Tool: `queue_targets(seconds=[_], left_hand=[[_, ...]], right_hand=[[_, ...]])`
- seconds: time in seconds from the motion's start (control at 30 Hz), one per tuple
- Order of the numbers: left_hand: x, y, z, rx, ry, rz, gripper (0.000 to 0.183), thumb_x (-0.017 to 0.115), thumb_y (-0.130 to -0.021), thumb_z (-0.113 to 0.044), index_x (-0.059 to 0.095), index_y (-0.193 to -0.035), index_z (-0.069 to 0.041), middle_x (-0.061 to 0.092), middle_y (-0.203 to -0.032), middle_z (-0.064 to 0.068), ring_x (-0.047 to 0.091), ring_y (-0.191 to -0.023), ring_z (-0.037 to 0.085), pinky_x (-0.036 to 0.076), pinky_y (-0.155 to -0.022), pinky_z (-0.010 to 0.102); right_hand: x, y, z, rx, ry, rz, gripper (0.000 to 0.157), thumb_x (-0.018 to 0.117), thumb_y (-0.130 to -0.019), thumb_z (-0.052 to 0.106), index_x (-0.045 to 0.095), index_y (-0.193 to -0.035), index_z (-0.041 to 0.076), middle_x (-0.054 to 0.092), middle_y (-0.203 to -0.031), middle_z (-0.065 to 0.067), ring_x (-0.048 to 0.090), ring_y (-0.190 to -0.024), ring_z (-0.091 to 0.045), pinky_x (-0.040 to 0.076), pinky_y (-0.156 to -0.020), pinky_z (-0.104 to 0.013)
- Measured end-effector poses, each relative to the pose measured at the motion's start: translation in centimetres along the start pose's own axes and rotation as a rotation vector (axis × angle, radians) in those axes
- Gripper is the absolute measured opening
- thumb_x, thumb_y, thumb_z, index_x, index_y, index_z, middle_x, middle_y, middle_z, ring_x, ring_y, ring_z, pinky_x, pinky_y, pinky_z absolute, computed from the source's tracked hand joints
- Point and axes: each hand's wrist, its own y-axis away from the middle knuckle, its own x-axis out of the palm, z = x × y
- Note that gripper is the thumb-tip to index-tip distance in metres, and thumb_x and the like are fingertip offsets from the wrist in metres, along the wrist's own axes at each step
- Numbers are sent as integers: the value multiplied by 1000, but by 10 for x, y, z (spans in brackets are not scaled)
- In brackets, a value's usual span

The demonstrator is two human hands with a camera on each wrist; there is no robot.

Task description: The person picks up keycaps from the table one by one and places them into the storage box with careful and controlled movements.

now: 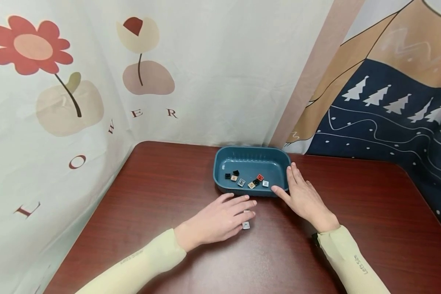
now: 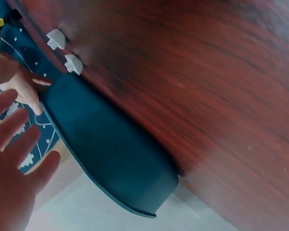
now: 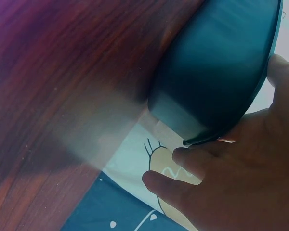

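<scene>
My left hand [image 1: 220, 220] hovers with spread, fairly straight fingers just in front of a blue-teal tray [image 1: 215, 167]. Under its fingertips a pale grey keycap [image 1: 246, 225] shows on the table, and a second is mostly covered there. The left wrist view has both, a keycap [image 2: 56, 39] and another keycap [image 2: 73, 64], lying on their sides. At the tray's right end my right hand [image 1: 308, 200] rests against the rim, fingers extended along the side, thumb at the front corner. Inside lie several keycaps, among them a red keycap [image 1: 260, 177], a black keycap [image 1: 228, 176] and a white keycap [image 1: 266, 183].
The tray stands near the back edge of a dark red-brown wooden table [image 1: 161, 183]. Printed curtains hang right behind and at the left: a flower curtain [image 1: 220, 73] and a dark blue curtain with trees [image 1: 382, 122]. Both forearms wear pale yellow-green sleeves [image 1: 154, 255].
</scene>
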Motion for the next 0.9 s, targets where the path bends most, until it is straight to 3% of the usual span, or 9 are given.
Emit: queue_targets(seconds=[0.17,0.37,0.57,0.9], left_hand=[[2,0,-7,92,-4,66,39,63,-104,-31,62,-143,-27,50,-156,-6,43,-146,16,37,-116,49],[5,-1,-11,201,-97,163,44,58,-107,-24,55,-151,-29,46,-160,-9,42,-147,14,38,-116,44],[9,-6,-14,276,-194,153,44,57,-108,-25,54,-152,-28,49,-157,-9,45,-145,13,41,-112,37],[16,-8,-20,299,-300,117,39,58,-106,-27,61,-145,-31,58,-147,-13,52,-136,8,46,-102,30]], right_hand=[[0,0,0,-7,-4,-1,106,39,-101,73,15,-159,-12,5,-169,-27,13,-155,-46,23,-116,-69],[0,1,0,-3,-8,3,107,38,-100,74,14,-160,-12,4,-170,-27,13,-155,-46,21,-117,-69],[1,1,0,-6,-9,0,105,39,-101,72,15,-159,-12,4,-170,-27,13,-155,-46,22,-117,-69],[0,1,0,-8,-7,-2,105,39,-101,72,15,-160,-12,4,-170,-27,14,-155,-46,22,-117,-69]])
